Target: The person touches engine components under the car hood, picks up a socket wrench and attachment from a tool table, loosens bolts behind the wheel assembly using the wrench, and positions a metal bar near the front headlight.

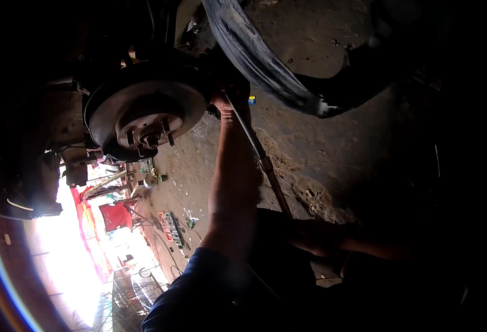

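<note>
A bare brake disc (124, 105) with wheel studs on its hub (149, 133) hangs at the upper left, with no wheel on it. My left hand (225, 104) reaches up just right of the disc, closed around the top end of a long metal bar (265, 163); its fingers are partly hidden in shadow. The bar slants down to the right to my right hand (312, 235), which grips its lower end in deep shadow. My left forearm runs up from a blue sleeve (199, 282).
A dark tyre (260, 55) arcs across the top behind the bar. The dirt ground (310, 127) is rough and littered with small bits. A tray of tools (171, 228) and a red cloth (116, 216) lie lower left, beside bright glare.
</note>
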`<state>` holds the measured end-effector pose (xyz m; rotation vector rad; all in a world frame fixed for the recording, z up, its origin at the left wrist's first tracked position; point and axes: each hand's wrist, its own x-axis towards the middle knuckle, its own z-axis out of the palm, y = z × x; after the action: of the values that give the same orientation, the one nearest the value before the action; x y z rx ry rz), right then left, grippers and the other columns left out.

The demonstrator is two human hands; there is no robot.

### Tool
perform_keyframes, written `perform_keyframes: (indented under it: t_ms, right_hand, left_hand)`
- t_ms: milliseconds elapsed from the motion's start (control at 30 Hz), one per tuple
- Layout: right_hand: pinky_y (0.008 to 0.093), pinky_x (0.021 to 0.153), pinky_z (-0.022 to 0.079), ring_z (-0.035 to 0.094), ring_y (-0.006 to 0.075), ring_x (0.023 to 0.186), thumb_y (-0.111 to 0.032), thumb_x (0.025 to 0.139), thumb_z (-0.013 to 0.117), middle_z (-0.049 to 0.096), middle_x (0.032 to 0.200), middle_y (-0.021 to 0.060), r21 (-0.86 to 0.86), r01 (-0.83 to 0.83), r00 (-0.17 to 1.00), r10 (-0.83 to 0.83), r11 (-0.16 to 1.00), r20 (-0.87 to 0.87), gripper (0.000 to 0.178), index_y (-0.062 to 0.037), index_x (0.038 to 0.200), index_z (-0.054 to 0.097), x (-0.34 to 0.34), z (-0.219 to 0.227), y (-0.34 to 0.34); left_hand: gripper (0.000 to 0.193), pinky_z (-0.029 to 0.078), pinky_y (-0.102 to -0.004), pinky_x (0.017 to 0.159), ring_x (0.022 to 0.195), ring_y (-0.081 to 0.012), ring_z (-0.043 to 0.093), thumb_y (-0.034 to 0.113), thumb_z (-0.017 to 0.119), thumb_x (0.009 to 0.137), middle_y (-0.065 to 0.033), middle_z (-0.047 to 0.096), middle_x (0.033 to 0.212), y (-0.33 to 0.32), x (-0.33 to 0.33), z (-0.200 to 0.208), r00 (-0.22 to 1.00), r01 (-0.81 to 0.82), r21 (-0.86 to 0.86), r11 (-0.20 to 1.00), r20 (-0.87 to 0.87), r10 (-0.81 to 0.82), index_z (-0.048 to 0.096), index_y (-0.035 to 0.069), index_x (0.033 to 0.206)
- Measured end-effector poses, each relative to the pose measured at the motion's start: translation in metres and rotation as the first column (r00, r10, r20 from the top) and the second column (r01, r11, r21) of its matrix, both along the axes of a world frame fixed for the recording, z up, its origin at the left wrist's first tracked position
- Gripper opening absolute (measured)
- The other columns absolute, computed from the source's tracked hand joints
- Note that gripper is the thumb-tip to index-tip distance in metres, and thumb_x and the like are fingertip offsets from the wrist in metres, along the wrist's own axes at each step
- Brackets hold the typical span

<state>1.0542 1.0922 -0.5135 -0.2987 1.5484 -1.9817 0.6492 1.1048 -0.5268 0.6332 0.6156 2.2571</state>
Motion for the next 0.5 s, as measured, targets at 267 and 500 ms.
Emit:
perform_keyframes:
  t_ms: [267,500]
  right_hand:
    - [0.0342,0.074,0.061,0.074,0.0176,0.087,-0.042,0.109,0.059,0.072,0.101,0.0106,0.140,0.038,0.923,-0.088,0.989,0.374,0.043,-0.0004,0.114,0.070,0.028,0.013,0.110]
    - [0.0423,0.065,0.057,0.069,0.0195,0.072,-0.044,0.109,0.057,0.073,0.087,0.0079,0.576,0.285,0.904,-0.414,0.766,0.105,0.044,-0.0022,0.108,0.071,0.037,0.066,0.157]
  left_hand:
    - [0.031,0.060,-0.0398,0.085,0.093,-0.0223,0.070,0.035,0.060,0.108,-0.0068,0.072,0.099,-0.008,-0.016,0.008,0.996,-0.085,0.023,0.996,0.006,0.085,0.070,0.006,0.117]
    - [0.026,0.051,-0.0347,0.080,0.088,-0.0178,0.059,0.034,0.059,0.110,-0.0046,0.060,0.096,0.032,0.030,0.040,0.950,0.134,0.216,0.967,0.250,-0.187,0.064,0.009,0.111]
